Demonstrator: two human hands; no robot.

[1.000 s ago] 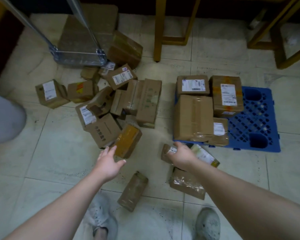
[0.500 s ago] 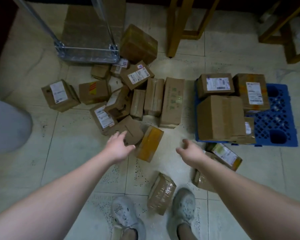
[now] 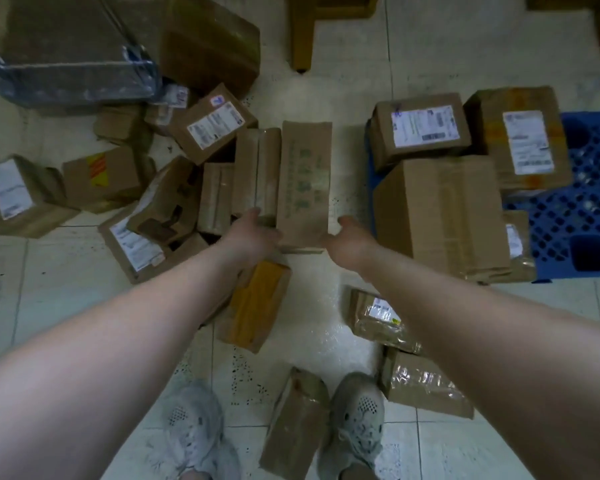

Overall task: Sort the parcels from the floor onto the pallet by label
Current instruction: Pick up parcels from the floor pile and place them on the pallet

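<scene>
The long parcel (image 3: 303, 181) lay on the floor (image 3: 354, 98) beside the pallet (image 3: 589, 209), its length pointing away from you. Your left hand (image 3: 253, 233) and right hand (image 3: 349, 239) flanked its near end; their grip I could not tell.

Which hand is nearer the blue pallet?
Right. The right hand is by the long box, at its near right corner, close to the pallet; the left hand is at its near left corner, farther from the pallet.
</scene>
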